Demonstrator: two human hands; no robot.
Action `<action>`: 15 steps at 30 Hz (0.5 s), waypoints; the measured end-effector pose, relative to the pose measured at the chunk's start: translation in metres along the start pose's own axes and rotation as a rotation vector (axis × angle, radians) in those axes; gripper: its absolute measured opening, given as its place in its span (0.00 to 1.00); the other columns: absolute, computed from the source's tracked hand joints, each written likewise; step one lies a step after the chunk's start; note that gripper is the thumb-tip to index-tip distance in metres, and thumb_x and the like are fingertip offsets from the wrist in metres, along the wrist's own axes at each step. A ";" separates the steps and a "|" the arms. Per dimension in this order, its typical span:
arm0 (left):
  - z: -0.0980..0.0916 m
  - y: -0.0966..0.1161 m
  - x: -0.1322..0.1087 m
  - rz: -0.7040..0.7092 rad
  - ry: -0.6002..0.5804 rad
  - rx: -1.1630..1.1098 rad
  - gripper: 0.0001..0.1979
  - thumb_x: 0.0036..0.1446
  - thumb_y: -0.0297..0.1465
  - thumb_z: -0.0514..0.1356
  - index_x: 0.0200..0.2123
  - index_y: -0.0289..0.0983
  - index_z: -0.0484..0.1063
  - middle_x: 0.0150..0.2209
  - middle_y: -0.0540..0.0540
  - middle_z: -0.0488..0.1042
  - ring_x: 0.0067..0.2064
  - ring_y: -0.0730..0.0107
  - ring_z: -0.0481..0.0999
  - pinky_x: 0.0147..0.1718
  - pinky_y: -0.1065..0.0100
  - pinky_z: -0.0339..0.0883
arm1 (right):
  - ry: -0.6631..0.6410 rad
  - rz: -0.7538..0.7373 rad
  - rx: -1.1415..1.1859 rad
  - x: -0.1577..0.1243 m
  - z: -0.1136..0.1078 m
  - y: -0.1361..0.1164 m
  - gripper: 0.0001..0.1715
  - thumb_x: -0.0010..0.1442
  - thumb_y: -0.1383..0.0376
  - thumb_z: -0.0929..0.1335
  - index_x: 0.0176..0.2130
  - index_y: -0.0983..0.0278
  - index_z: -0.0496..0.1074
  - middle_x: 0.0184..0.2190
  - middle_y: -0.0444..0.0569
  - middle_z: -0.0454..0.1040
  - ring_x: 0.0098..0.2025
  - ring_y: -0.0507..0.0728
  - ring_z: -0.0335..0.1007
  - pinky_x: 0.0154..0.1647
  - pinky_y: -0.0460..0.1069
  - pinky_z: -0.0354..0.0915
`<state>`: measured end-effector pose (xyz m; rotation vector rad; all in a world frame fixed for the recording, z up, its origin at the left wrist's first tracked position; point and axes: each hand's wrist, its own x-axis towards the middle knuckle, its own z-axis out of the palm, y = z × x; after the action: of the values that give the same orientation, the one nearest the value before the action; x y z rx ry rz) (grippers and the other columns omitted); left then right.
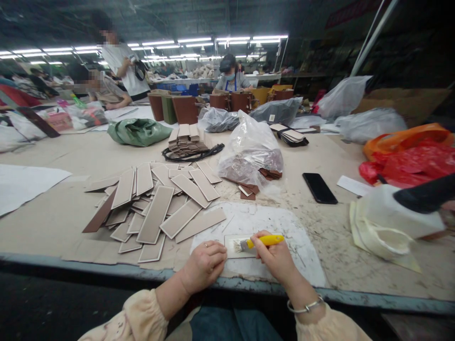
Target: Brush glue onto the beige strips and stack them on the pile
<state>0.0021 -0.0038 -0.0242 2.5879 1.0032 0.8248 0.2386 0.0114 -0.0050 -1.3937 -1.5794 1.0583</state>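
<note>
Dozens of beige panels [152, 215] lie in a loose heap at centre left of the frame, crowding the left hand [208, 260]. That hand curls at the left end of the panel being brushed [232, 252], at lower centre; whether it pinches the piece, I cannot tell. The right hand [272, 258] grasps a yellow-handled brush [270, 240], bristles on the panel.

Beyond, at the frame's centre, sit a clear plastic bag [245, 137] and a stack of strips [186, 139] beside a black cord [188, 156]. A phone [320, 188] lies at centre right; a whitish jug [408, 213] and red bag [426, 163] fill the right side.

The table edge [88, 267] crosses the lower frame, just below the white sheet [305, 258] under the panel. Flecked tabletop [341, 241] stretches from sheet to jug.

Brown pieces [272, 174] show in the clear bag; the jug's contents are hidden.
</note>
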 end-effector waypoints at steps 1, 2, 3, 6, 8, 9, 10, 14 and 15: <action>0.000 0.000 0.000 0.003 0.001 -0.002 0.10 0.59 0.23 0.54 0.35 0.37 0.75 0.36 0.44 0.77 0.43 0.66 0.75 0.46 0.62 0.71 | 0.017 -0.009 -0.034 -0.001 -0.007 0.001 0.16 0.62 0.52 0.64 0.32 0.60 0.70 0.15 0.40 0.68 0.18 0.53 0.65 0.23 0.48 0.60; 0.000 0.000 0.001 0.005 0.002 -0.004 0.10 0.59 0.23 0.53 0.34 0.37 0.75 0.36 0.44 0.77 0.43 0.67 0.75 0.46 0.62 0.71 | 0.037 -0.014 -0.064 -0.002 -0.014 0.002 0.16 0.62 0.53 0.64 0.31 0.60 0.70 0.15 0.41 0.68 0.18 0.54 0.65 0.24 0.48 0.61; 0.000 0.000 0.001 0.005 0.004 -0.006 0.10 0.59 0.23 0.53 0.34 0.37 0.75 0.36 0.44 0.77 0.42 0.67 0.75 0.46 0.62 0.71 | 0.059 -0.015 -0.091 -0.002 -0.022 0.004 0.16 0.62 0.53 0.64 0.31 0.60 0.70 0.15 0.41 0.68 0.19 0.54 0.66 0.25 0.48 0.61; 0.000 0.000 0.002 0.001 0.013 -0.013 0.10 0.59 0.23 0.54 0.34 0.37 0.75 0.36 0.44 0.77 0.43 0.67 0.75 0.46 0.62 0.71 | 0.133 -0.017 -0.173 -0.006 -0.046 0.010 0.18 0.61 0.51 0.64 0.30 0.60 0.71 0.16 0.42 0.68 0.21 0.55 0.67 0.27 0.49 0.62; 0.001 0.000 0.001 0.002 0.016 -0.014 0.10 0.59 0.23 0.54 0.34 0.37 0.75 0.36 0.44 0.77 0.43 0.67 0.75 0.47 0.62 0.71 | 0.198 -0.033 -0.229 -0.009 -0.057 0.012 0.18 0.60 0.50 0.64 0.30 0.60 0.71 0.17 0.43 0.70 0.22 0.56 0.68 0.28 0.50 0.62; 0.001 0.000 0.001 0.006 0.018 -0.015 0.09 0.59 0.22 0.54 0.34 0.37 0.75 0.36 0.44 0.77 0.43 0.66 0.75 0.47 0.62 0.71 | 0.219 -0.042 -0.249 -0.010 -0.060 0.011 0.18 0.60 0.50 0.64 0.29 0.60 0.71 0.18 0.44 0.70 0.23 0.57 0.68 0.28 0.50 0.61; 0.001 0.000 0.001 0.010 0.018 -0.016 0.09 0.59 0.22 0.54 0.35 0.37 0.75 0.37 0.44 0.77 0.44 0.66 0.75 0.47 0.62 0.71 | 0.236 -0.044 -0.252 -0.012 -0.061 0.010 0.19 0.60 0.50 0.64 0.29 0.60 0.71 0.18 0.44 0.70 0.22 0.56 0.68 0.28 0.50 0.61; 0.002 -0.001 -0.001 0.011 0.015 -0.016 0.09 0.58 0.22 0.55 0.36 0.36 0.74 0.38 0.44 0.77 0.45 0.66 0.74 0.49 0.62 0.70 | 0.207 0.033 -0.029 -0.016 -0.041 -0.002 0.18 0.62 0.50 0.64 0.30 0.60 0.68 0.15 0.40 0.65 0.17 0.52 0.62 0.22 0.47 0.59; 0.002 -0.001 -0.001 0.010 0.013 -0.015 0.08 0.58 0.22 0.56 0.36 0.36 0.74 0.38 0.44 0.77 0.45 0.66 0.74 0.49 0.62 0.70 | 0.173 0.055 0.054 -0.015 -0.032 -0.005 0.18 0.62 0.50 0.64 0.31 0.60 0.68 0.15 0.40 0.65 0.17 0.52 0.61 0.21 0.46 0.59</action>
<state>0.0019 -0.0038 -0.0271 2.5800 0.9848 0.8490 0.2676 -0.0011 0.0111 -1.4586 -1.3853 0.9778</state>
